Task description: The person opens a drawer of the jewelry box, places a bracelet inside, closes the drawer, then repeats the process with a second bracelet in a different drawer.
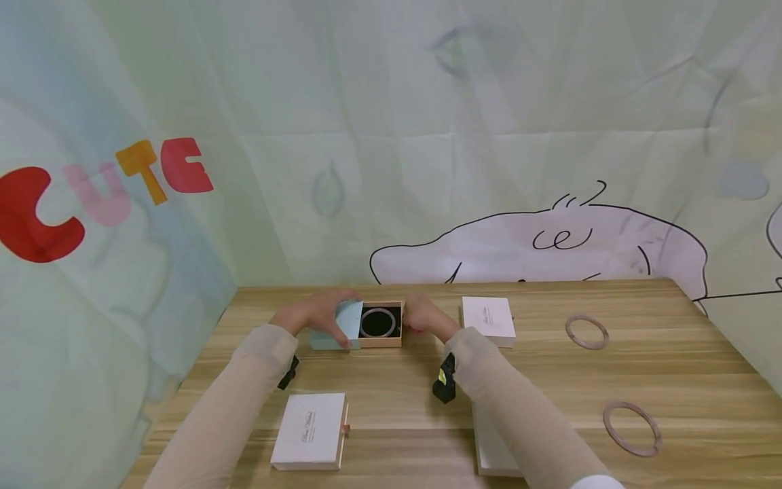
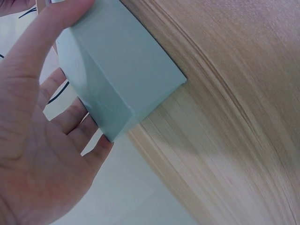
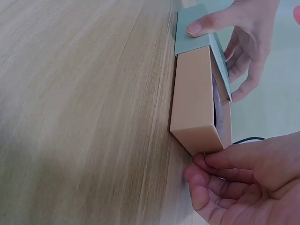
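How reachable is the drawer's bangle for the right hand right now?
Probably yes: the bangle lies mostly uncovered beyond the blue sleeve, and the right hand is at the drawer. It seems to pinch there, so would likely have to let go first.

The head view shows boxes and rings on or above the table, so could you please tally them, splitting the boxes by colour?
Pale blue box, with its drawer partly out: 1
White boxes, one partly hidden: 3
Rings, one inside the drawer: 3
Total: 7
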`<control>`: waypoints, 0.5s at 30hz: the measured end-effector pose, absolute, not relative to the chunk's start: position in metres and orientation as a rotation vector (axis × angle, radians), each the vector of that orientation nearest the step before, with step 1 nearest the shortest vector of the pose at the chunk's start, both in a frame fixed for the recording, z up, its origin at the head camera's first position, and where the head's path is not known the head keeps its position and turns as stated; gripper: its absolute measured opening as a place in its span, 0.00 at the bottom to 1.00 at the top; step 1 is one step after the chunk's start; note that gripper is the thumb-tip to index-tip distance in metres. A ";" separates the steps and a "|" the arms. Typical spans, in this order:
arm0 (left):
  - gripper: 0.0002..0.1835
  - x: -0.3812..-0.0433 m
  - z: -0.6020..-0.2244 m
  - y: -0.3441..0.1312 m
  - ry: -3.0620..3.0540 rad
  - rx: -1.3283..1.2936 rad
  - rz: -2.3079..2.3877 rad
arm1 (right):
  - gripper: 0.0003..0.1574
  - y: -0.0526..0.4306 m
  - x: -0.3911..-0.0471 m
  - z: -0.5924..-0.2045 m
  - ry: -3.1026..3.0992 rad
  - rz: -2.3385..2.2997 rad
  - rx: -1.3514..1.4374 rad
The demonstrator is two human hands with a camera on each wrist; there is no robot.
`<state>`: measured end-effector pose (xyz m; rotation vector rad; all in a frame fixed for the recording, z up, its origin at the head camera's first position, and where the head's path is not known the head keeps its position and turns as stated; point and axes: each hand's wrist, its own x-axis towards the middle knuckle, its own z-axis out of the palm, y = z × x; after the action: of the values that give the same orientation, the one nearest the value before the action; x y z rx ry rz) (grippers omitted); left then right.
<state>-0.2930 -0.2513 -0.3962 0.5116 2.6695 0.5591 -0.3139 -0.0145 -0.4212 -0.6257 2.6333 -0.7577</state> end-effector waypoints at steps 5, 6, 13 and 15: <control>0.53 -0.293 -0.396 -0.251 2.669 0.502 0.563 | 0.20 -0.015 -0.312 -0.420 2.633 -0.770 -0.607; 0.53 -0.293 -0.396 -0.251 2.667 0.501 0.565 | 0.19 -0.015 -0.313 -0.420 2.637 -0.757 -0.612; 0.53 -0.292 -0.396 -0.251 2.664 0.498 0.567 | 0.20 -0.015 -0.353 -0.473 2.706 -0.686 -0.836; 0.53 -0.292 -0.396 -0.251 2.663 0.504 0.567 | 0.20 -0.016 -0.358 -0.477 2.697 -0.678 -0.829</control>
<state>-0.2923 -0.2513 -0.3957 0.5035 2.6632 0.5671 -0.3575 -0.0162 -0.4774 -0.8286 2.6968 -0.6782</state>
